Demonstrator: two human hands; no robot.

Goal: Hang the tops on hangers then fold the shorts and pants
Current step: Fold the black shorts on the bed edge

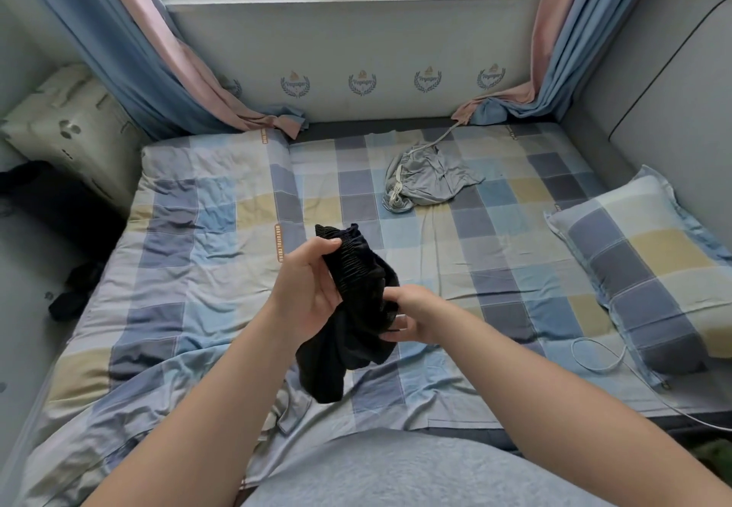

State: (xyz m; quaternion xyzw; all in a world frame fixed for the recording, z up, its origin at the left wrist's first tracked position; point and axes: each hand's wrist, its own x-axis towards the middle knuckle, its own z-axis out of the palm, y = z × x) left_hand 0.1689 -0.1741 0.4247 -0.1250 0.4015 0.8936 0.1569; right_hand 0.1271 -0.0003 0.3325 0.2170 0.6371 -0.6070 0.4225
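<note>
Folding stage. Left hand (pixel 307 292) grips the elastic waistband of the black shorts (pixel 356 308), right hand (pixel 412 318) pinches lower fabric; garment bunched, held above the bed (pixel 495 268). Grey shorts (pixel 429 177) lie crumpled farther back. Next, likely: shake out, lay flat.

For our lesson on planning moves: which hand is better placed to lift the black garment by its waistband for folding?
Probably the left hand: it holds the gathered waistband at the top of the black garment. The right hand grips bunched fabric lower down, away from the waistband.
</note>
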